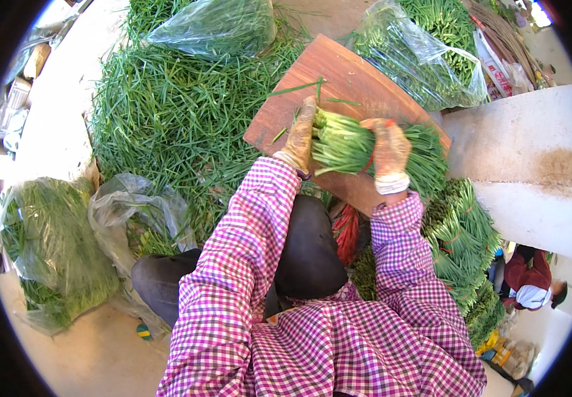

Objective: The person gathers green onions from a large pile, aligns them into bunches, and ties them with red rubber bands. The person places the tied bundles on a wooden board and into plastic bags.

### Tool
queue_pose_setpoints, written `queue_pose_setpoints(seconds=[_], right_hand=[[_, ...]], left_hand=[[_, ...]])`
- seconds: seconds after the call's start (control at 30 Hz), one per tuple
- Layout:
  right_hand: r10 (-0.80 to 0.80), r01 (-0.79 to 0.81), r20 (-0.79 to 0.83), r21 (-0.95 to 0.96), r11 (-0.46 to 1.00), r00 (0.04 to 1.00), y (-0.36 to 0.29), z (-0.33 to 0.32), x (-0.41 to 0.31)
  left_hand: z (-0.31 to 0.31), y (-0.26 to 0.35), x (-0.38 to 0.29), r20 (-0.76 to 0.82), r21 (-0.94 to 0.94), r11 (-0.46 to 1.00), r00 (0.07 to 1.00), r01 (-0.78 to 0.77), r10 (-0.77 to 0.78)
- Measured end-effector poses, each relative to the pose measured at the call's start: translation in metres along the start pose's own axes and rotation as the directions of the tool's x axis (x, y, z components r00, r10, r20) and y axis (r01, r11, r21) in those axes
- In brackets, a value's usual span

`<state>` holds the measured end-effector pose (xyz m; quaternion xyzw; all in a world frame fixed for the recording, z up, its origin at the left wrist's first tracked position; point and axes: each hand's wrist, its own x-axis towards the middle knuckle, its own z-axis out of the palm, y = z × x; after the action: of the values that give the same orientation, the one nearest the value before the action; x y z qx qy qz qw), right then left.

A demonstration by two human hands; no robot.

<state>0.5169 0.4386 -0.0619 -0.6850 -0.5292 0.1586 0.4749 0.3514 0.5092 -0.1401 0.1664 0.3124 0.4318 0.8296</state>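
Note:
A thick bundle of green garlic chives or similar stalks (343, 144) lies across a reddish wooden board (335, 64), its pale cut ends facing left. My left hand (302, 133), in a stained glove, presses flat against those ends. On the right, my right hand (390, 149), gloved too, is closed around the bundle beside a red tie (371, 158). The leafy tips spread over the board's right end. Several loose green pieces (344, 101) are scattered on the board near my left hand.
Loose green leaves (177, 109) are heaped left of the board. Filled plastic bags stand at the top right (415, 64) and lower left (57, 248). Tied bundles (464, 243) are stacked at the right, below a pale slab (529, 149). Another person (529, 275) is at the far right.

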Motion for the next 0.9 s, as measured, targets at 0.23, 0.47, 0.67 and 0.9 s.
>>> queue_pose_setpoints(seconds=[0.23,0.47,0.67,0.9], right_hand=[[0.087,-0.09,0.025,0.176,0.98,0.996,0.017,0.005,-0.005],[0.134,-0.144,0.311,0.007,0.99,0.941,0.024,-0.008,0.013],[0.017,-0.029,0.198,0.059,0.998,0.98,0.026,-0.018,0.008],[0.433,-0.396,0.131,0.691,0.605,0.892,-0.007,0.004,-0.005]], left_hand=[[-0.002,0.011,0.024,-0.029,0.158,0.985,0.996,-0.073,0.079],[0.01,0.078,0.027,0.254,0.813,0.549,0.967,-0.196,-0.031],[0.095,0.02,-0.016,0.35,0.538,-0.725,0.896,-0.43,-0.272],[0.092,-0.036,-0.021,0.34,0.359,-0.873,0.917,-0.331,-0.208]])
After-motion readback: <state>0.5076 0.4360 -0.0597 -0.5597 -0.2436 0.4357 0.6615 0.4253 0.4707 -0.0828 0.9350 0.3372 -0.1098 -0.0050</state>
